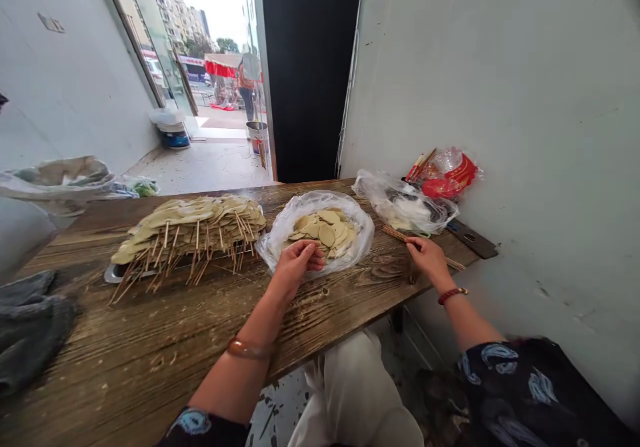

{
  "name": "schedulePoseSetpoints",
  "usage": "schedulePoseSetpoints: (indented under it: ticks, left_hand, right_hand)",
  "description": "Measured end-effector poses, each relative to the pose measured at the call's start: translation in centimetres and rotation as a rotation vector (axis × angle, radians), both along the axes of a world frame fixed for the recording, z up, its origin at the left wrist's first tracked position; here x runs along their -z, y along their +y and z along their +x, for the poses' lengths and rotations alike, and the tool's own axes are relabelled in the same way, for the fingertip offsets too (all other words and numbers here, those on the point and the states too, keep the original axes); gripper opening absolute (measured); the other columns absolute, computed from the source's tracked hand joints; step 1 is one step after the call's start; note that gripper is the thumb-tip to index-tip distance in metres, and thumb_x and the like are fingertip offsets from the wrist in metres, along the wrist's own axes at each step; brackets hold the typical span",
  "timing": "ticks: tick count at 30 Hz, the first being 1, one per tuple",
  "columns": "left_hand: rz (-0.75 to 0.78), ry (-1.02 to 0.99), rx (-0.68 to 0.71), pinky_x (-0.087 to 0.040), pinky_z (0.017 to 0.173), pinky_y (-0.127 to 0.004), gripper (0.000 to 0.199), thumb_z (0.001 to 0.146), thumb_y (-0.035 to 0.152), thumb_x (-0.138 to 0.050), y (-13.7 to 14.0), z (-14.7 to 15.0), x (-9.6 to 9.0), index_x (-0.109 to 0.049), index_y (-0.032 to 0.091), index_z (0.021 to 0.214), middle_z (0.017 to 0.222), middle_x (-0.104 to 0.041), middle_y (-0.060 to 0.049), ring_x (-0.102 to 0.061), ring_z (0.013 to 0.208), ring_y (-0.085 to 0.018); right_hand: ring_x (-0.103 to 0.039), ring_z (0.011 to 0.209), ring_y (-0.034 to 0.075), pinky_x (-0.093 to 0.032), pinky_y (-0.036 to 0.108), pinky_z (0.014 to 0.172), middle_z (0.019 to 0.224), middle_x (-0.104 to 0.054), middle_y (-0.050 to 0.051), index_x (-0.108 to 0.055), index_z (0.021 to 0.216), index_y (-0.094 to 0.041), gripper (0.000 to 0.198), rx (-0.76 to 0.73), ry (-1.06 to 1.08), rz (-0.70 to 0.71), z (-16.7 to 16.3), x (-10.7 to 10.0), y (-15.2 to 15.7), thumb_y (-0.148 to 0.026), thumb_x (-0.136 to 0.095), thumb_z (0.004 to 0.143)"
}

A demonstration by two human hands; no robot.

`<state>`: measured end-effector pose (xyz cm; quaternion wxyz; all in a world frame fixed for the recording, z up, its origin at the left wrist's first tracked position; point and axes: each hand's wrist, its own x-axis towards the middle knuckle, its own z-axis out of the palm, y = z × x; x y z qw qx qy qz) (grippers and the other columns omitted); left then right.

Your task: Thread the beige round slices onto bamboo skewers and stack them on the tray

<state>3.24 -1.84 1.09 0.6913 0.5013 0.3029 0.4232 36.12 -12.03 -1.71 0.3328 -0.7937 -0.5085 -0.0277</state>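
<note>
My left hand is at the near edge of a clear plastic bag of thin, pale yellow slices that look like potato. Its thumb and fingers are curled together, and anything small between them cannot be made out. On the right, my right hand pinches at a bundle of thin bamboo skewers lying on the table, and part of the bundle shows past the hand. Skewered slices are heaped on a metal tray at the left, with stick ends pointing towards me.
The wooden table runs along the wall. At its back right lie another plastic bag, red packaging and a dark flat bar. A dark cloth lies at the left. Buckets stand near the open doorway.
</note>
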Motion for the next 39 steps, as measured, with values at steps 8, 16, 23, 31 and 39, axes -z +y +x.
schedulePoseSetpoints:
  ticks: [8, 16, 23, 31, 39]
  left_hand:
    - [0.024, 0.055, 0.012, -0.051, 0.061, -0.025, 0.041, 0.071, 0.045, -0.069, 0.0, -0.2, 0.0, -0.061, 0.012, 0.094, 0.075, -0.068, -0.005, -0.063, 0.063, -0.013]
    - [0.001, 0.061, 0.007, -0.051, 0.057, -0.025, 0.043, 0.068, 0.045, -0.072, 0.4, -0.1, 0.3, -0.061, 0.012, 0.092, 0.073, -0.067, -0.004, -0.063, 0.060, -0.013]
    - [-0.004, 0.030, -0.004, -0.051, 0.055, -0.024, 0.040, 0.068, 0.043, -0.072, 0.0, 0.0, 0.2, -0.062, 0.011, 0.089, 0.071, -0.067, -0.004, -0.062, 0.058, -0.012]
    - [-0.002, -0.012, 0.010, -0.051, 0.053, -0.024, 0.037, 0.070, 0.042, -0.071, -0.6, 0.2, 0.3, -0.061, 0.011, 0.088, 0.071, -0.066, -0.004, -0.062, 0.057, -0.012]
    - [-0.019, -0.091, 0.104, -0.048, 0.056, -0.021, 0.039, 0.063, 0.041, -0.077, -1.2, 0.0, 0.3, -0.063, 0.012, 0.085, 0.074, -0.066, -0.004, -0.061, 0.059, -0.010]
  right_hand:
    - [-0.057, 0.101, 0.026, -0.041, 0.035, 0.083, 0.113, -0.064, 0.012, -0.066, 0.112, -0.018, 0.031, 0.091, -0.235, -0.140, 3.5, 1.9, 0.5, -0.024, -0.052, 0.086]
    - [-0.056, 0.094, 0.025, -0.040, 0.034, 0.076, 0.103, -0.063, 0.012, -0.066, 0.103, -0.017, 0.026, 0.107, -0.342, -0.153, 2.4, 3.4, 0.3, -0.029, -0.047, 0.091]
    - [-0.061, 0.088, 0.022, -0.041, 0.030, 0.068, 0.105, -0.066, 0.010, -0.056, 0.112, -0.016, 0.028, 0.121, -0.386, -0.098, 0.4, 2.5, -1.2, -0.030, -0.037, 0.096]
    - [-0.064, 0.085, 0.026, -0.045, 0.033, 0.069, 0.098, -0.069, 0.011, -0.056, 0.109, -0.017, 0.036, -0.091, -0.258, 0.125, -6.2, -1.2, -1.4, -0.046, -0.041, 0.092]
    - [-0.064, 0.075, 0.023, -0.046, 0.032, 0.067, 0.090, -0.070, 0.009, -0.059, 0.104, -0.018, 0.038, -0.321, -0.104, 0.176, -13.2, -2.7, -1.1, -0.050, -0.046, 0.088]
